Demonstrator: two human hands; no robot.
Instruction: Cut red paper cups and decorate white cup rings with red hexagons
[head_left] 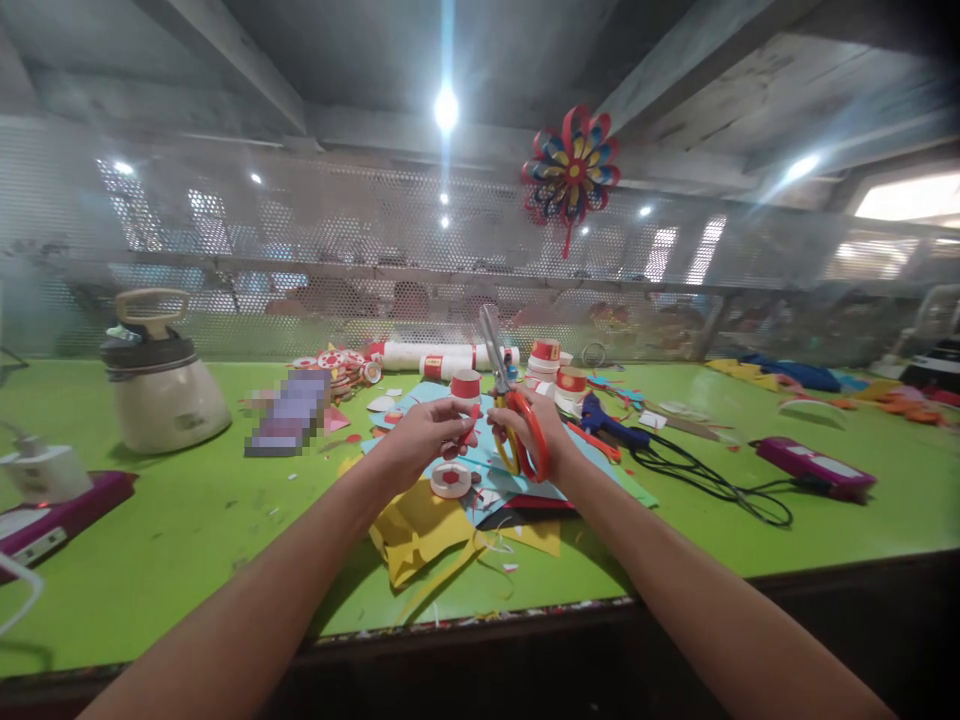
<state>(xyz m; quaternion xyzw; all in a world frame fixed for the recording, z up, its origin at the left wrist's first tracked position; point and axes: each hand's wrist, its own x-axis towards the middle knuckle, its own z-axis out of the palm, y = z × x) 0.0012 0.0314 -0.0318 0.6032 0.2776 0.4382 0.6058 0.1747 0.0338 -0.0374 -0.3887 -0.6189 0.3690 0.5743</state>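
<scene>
My right hand is closed around the scissors, whose handles are orange and yellow and whose blades point upward. My left hand faces it across a small gap, fingertips pinched on a small red strip. Just behind the hands stands a red and white paper cup. Under them lie light-blue paper sheets with scraps on top. A white ring-shaped piece with a red centre sits just below my left fingers, and folded yellow paper lies nearer the front edge.
A blue glue gun with a black cord lies right of the hands. Purple power strips rest right and far left. A large jug stands at left. Behind are stacked cups and a white tube. A pinwheel flower hangs against the mesh.
</scene>
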